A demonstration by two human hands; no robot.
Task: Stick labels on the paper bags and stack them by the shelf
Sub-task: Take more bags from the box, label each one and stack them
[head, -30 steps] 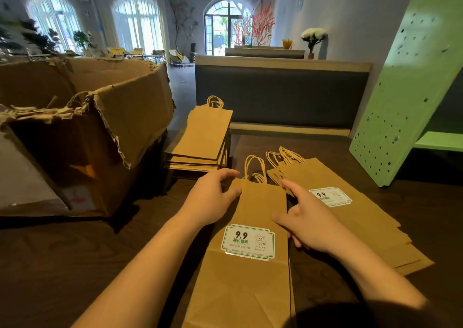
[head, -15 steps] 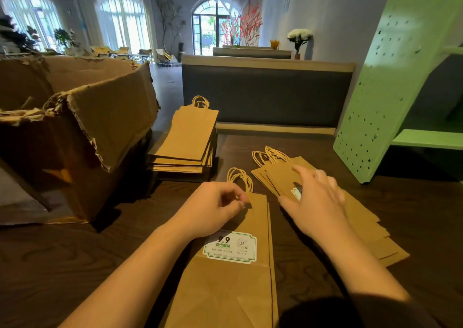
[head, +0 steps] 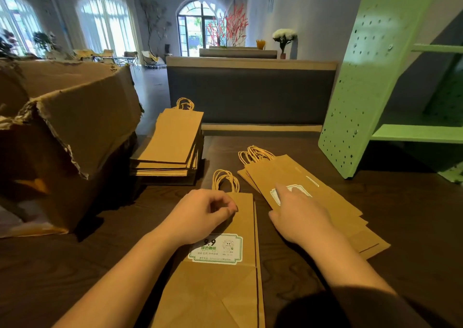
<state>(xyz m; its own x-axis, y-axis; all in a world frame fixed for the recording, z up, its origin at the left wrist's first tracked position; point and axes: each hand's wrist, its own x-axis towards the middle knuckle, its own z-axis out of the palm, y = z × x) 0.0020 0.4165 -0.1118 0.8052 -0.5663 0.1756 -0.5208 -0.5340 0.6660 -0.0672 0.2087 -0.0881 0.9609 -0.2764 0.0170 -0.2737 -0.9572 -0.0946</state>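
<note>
Right hand (head: pixel 300 217) has left edge of labelled bag (head: pixel 215 292), now flat with straight fingers on labelled stack (head: pixel 333 197). Left hand (head: pixel 200 215) pinches bag's top edge by handles (head: pixel 225 180). Bag flat on desk (head: pixel 413 227), left of green shelf (head: pixel 370 89), long axis running away from person, handles at far end; stack between bag and shelf. Left hand nearer.

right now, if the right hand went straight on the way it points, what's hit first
The white label on the labelled stack; the right hand overlaps it, contact unclear.
</note>
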